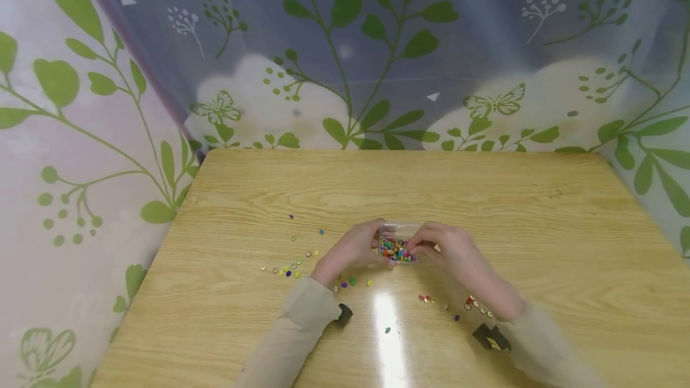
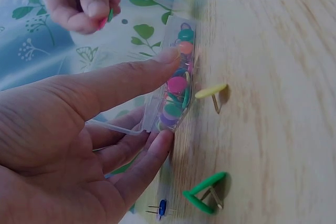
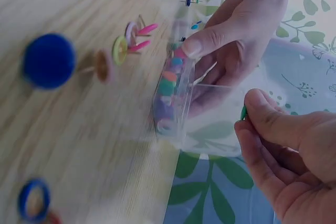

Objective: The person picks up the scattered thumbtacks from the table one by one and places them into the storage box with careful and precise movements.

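Observation:
A small clear plastic box (image 1: 399, 230) with its lid raised sits on the table, filled with colourful thumbtacks (image 1: 396, 250). My left hand (image 1: 350, 250) grips the box from its left side, the thumb lying along the near wall. Above the right part of the box is my right hand (image 1: 450, 244), which pinches a green thumbtack (image 3: 243, 113) between thumb and fingertips. A bit of pink also shows at those fingertips in the left wrist view. Close to the left hand lie a yellow thumbtack (image 2: 212, 91) and a green thumbtack (image 2: 206, 192).
Loose thumbtacks (image 1: 288, 273) are scattered on the wooden table (image 1: 259, 190) left of the box. More thumbtacks (image 1: 482, 310) lie under the right forearm, and a blue thumbtack (image 3: 49, 61) shows close up. A patterned curtain (image 1: 377, 76) stands along the table's far edge.

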Tool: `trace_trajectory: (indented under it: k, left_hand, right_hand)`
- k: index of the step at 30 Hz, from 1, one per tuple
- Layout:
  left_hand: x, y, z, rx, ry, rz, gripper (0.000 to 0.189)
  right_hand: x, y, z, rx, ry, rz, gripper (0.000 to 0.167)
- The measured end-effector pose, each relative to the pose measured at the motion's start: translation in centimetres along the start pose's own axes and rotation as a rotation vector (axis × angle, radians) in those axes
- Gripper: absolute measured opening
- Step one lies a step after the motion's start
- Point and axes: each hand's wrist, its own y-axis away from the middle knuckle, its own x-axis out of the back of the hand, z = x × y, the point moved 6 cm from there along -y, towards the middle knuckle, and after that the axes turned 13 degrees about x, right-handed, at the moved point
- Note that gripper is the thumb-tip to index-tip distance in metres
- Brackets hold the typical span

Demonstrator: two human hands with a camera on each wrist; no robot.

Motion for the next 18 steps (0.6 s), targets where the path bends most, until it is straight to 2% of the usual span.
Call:
trace_trajectory:
  k: [5, 9, 14, 18]
  left_hand:
    - [0.0, 0.0, -0.1, 0.014, -0.012, -0.005, 0.066]
    - [0.0, 0.0, 0.0, 0.029, -0.020, -0.008, 0.067]
    - [0.0, 0.0, 0.0, 0.018, -0.023, 0.000, 0.066]
    - [0.0, 0.1, 0.0, 0.020, -0.034, 0.002, 0.065]
  right_hand:
    - [-1.0, -0.3, 0.4, -0.031, -0.010, -0.062, 0.015]
    - [-1.1, 0.1, 0.7, -0.071, -0.022, -0.115, 0.021]
    - [0.4, 1.1, 1.1, -0.130, -0.009, -0.132, 0.022]
    - [2.2, 2.6, 1.2, -0.107, 0.068, -0.116, 0.023]
